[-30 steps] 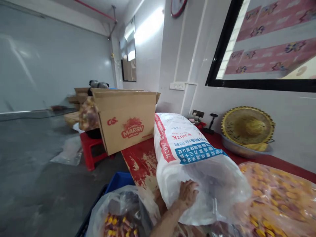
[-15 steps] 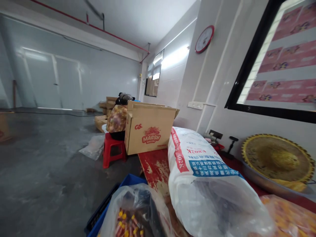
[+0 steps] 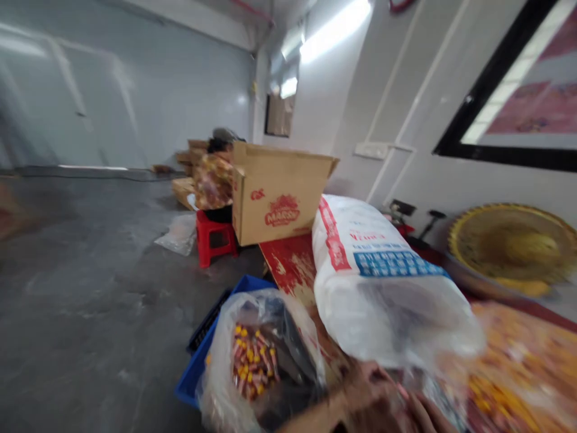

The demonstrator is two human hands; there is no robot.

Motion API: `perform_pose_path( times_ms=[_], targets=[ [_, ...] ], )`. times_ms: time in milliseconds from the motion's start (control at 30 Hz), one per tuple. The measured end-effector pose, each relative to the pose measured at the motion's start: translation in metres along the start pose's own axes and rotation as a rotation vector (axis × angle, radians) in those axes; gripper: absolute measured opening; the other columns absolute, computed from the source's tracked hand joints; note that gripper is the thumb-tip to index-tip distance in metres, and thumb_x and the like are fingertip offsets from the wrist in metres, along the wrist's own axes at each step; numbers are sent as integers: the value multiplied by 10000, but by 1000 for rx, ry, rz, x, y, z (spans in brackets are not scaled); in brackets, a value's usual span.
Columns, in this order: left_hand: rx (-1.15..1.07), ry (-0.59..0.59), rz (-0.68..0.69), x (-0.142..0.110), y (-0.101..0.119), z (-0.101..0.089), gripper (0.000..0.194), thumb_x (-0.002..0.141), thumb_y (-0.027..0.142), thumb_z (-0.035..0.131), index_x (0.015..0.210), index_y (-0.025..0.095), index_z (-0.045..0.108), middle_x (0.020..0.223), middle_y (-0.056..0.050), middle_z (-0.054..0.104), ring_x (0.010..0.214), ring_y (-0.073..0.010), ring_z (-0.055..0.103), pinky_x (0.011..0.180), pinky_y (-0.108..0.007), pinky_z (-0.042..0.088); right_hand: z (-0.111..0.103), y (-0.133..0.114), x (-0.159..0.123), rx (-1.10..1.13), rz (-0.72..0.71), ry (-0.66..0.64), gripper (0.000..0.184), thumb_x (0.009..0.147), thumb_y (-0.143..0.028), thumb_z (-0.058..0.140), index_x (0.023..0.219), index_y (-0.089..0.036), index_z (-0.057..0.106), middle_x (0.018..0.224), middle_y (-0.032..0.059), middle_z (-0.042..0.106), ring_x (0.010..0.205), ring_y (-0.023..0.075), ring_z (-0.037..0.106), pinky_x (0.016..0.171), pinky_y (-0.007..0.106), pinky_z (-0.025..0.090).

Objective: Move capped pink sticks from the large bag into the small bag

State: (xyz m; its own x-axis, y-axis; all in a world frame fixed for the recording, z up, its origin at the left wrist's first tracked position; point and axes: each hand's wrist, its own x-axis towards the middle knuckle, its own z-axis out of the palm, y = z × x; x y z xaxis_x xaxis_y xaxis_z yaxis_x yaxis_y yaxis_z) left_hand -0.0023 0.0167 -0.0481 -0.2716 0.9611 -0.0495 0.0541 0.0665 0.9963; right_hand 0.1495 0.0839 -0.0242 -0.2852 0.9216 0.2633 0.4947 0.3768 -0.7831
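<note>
Both hands are smeared by motion at the bottom edge, close together at the red table's near side. My left hand [image 3: 372, 394] reaches in from the lower left, with its forearm across the front. Beside it, the fingers of my right hand [image 3: 426, 412] show in part; what either one holds cannot be made out. Just beyond lies a bulging white sack [image 3: 396, 325] with red and blue print. To the right is a clear bag of small orange-yellow pieces [image 3: 500, 400]. Left of my hands, a clear plastic bag [image 3: 220, 361] lines a blue crate [image 3: 192, 376] and holds many small yellow-capped tubes [image 3: 255, 364].
A marshmallow carton [image 3: 282, 195] stands at the far end of the red table [image 3: 288, 258]. Behind it a person [image 3: 214, 177] sits by a red stool [image 3: 211, 237]. A round basin with a yellow rim [image 3: 509, 246] is at the right, near the wall.
The view has tilted down, so the table, crate and bag show higher and more fully. My hands have come into view at the bottom.
</note>
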Motion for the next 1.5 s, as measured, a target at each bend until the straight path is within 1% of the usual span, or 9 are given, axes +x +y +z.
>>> perform_pose_path(
  times_ms=[100, 233, 467, 667, 867, 1167, 1267, 1367, 1500],
  targets=[
    [-68, -16, 43, -5, 15, 1, 247, 801, 420, 678, 856, 187, 736, 869, -44, 719, 879, -215, 625, 942, -392, 544, -22, -9, -17, 107, 133, -143, 725, 723, -912, 659, 836, -205, 773, 852, 94, 755, 808, 265, 694, 676, 334, 562],
    [-211, -56, 17, 3, 23, -6, 373, 823, 549, 670, 811, 176, 677, 683, 12, 573, 677, -150, 482, 675, -274, 443, -18, -22, -16, 278, 292, -48, 683, 679, -830, 757, 877, -177, 717, 688, 30, 659, 610, 183, 574, 551, 284, 449],
    [-156, -127, 33, 2, 26, -7, 451, 791, 624, 694, 804, 174, 668, 668, 28, 536, 641, -131, 439, 637, -256, 392, 2, -6, -22, 514, 318, -137, 641, 804, -804, 690, 1023, -203, 728, 743, 14, 682, 620, 177, 580, 569, 284, 465],
    [-100, -220, -18, -10, 32, 14, 449, 820, 624, 706, 818, 177, 673, 700, 25, 563, 641, -123, 457, 610, -239, 371, 5, 16, -2, 753, 454, 4, 709, 764, -892, 652, 932, -206, 724, 763, 37, 671, 662, 187, 601, 579, 294, 489],
    [-86, -260, -30, -21, 38, 43, 449, 828, 635, 720, 810, 196, 629, 799, 0, 645, 764, -174, 610, 777, -288, 531, 10, 24, 1, 866, 441, 38, 661, 739, -854, 695, 960, -231, 713, 935, 60, 722, 721, 177, 629, 609, 284, 516],
    [79, -301, -70, -7, 36, 45, 457, 861, 648, 687, 839, 196, 625, 688, 24, 562, 653, -140, 534, 689, -263, 510, 6, 33, 4, 1038, 458, 100, 625, 794, -839, 645, 944, -233, 689, 879, 45, 717, 628, 154, 600, 590, 293, 528],
    [231, -293, 30, 3, 38, 42, 356, 894, 549, 689, 879, 200, 620, 795, 6, 624, 729, -153, 594, 707, -258, 518, -2, 37, 7, 995, 430, 257, 575, 837, -780, 644, 946, -217, 679, 882, 43, 717, 641, 143, 600, 598, 275, 513],
    [502, -300, 284, 9, 37, 42, 202, 972, 393, 621, 882, 216, 585, 886, -13, 618, 807, -168, 614, 750, -270, 537, -8, 44, 10, 936, 429, 469, 535, 866, -745, 625, 938, -216, 664, 884, 33, 700, 643, 132, 582, 593, 262, 484],
    [926, -443, 526, 13, 33, 56, 119, 993, 159, 489, 900, 219, 532, 962, -55, 573, 832, -198, 598, 777, -314, 552, -11, 51, 13, 927, 460, 569, 552, 884, -763, 563, 924, -219, 646, 854, 19, 681, 605, 121, 540, 562, 257, 457]
  ],
)
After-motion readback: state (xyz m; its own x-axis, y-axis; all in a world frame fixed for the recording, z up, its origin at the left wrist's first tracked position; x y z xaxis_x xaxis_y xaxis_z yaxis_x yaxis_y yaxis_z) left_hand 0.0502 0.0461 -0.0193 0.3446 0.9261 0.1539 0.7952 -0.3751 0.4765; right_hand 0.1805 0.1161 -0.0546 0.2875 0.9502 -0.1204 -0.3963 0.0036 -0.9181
